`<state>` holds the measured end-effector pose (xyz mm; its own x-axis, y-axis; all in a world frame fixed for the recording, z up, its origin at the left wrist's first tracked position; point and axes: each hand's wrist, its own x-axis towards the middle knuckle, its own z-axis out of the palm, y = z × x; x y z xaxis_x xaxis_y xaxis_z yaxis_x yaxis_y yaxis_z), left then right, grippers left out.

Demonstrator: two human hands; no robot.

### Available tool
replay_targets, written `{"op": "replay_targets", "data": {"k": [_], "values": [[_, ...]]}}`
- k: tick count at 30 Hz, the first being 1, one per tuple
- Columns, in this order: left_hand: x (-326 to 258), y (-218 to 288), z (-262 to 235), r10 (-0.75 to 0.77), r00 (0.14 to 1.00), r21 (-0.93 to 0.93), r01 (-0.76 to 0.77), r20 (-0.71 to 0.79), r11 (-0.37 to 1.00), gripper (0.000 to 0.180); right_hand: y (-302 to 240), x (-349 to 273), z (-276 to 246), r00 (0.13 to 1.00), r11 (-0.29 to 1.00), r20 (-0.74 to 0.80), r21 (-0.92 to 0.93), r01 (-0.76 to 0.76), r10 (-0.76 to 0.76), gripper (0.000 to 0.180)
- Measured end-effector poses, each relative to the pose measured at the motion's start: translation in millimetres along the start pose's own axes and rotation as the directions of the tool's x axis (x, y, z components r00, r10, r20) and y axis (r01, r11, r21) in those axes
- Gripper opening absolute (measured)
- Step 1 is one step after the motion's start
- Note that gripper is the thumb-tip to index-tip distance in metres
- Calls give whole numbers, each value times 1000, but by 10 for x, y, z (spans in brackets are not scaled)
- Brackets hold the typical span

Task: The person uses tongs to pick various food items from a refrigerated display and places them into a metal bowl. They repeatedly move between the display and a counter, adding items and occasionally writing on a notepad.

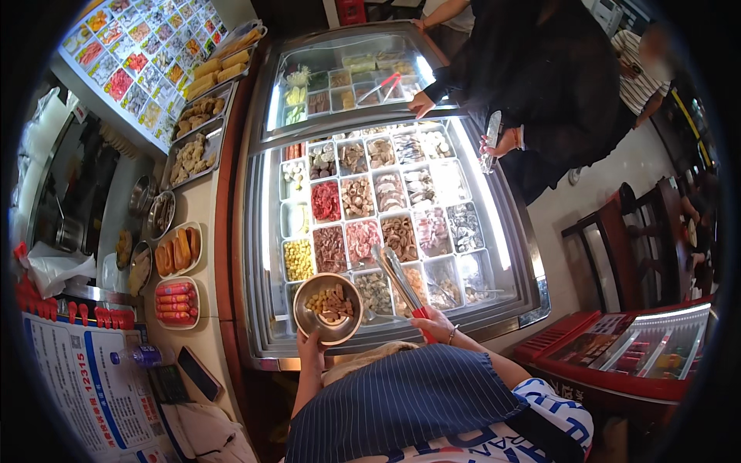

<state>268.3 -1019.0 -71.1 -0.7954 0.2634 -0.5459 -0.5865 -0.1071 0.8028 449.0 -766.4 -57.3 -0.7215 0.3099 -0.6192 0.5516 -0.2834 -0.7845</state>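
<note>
One metal bowl (329, 307) is being held from below by the left hand (311, 340), fingers wrapped under its near rim; brown and pale pieces of food are lying in it. It is being kept over the near left corner of the glass-fronted food case (511, 255), just above the front rail.

One pair of metal tongs (395, 272) with red handles is being gripped by the right hand (434, 324), which is closed around the handle end. The long axis is being pointed away from the body and slightly leftward, so that the tips are hanging over the near rows of trays. The tips are lying just to the right of the bowl and slightly beyond it; the right hand is the nearer one to the trays. Whether the tong arms are being pinched together or left apart cannot be told, and nothing is being seen between them.

Many compartments of meats, balls and sliced items are being shown in the case; exact contents are hard to make out. To the left, trays of sausages (176, 301) and fried pieces are being displayed on a counter. At the far side, another person's hand (421, 104) is being rested on the case edge. Both wrists are being partly hidden by a striped apron (401, 405).
</note>
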Motion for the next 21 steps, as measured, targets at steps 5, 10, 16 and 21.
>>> {"op": "replay_targets", "data": {"k": [5,10,16,21], "values": [[-85,132,136,39,999,-38,-39,-10,999,47,43,4,-10,998,991,0,-118,64,-65,40],[-125,214,250,83,995,-136,-74,62,988,45,-52,-75,4,999,991,3,-127,38,-38,41],[-145,249,351,96,992,-150,-84,77,985,43,-75,-108,-48,999,991,-4,-124,42,-43,39],[-118,224,425,69,994,-134,-58,84,989,43,-61,-93,-87,999,996,1,-80,38,-38,38]]}}
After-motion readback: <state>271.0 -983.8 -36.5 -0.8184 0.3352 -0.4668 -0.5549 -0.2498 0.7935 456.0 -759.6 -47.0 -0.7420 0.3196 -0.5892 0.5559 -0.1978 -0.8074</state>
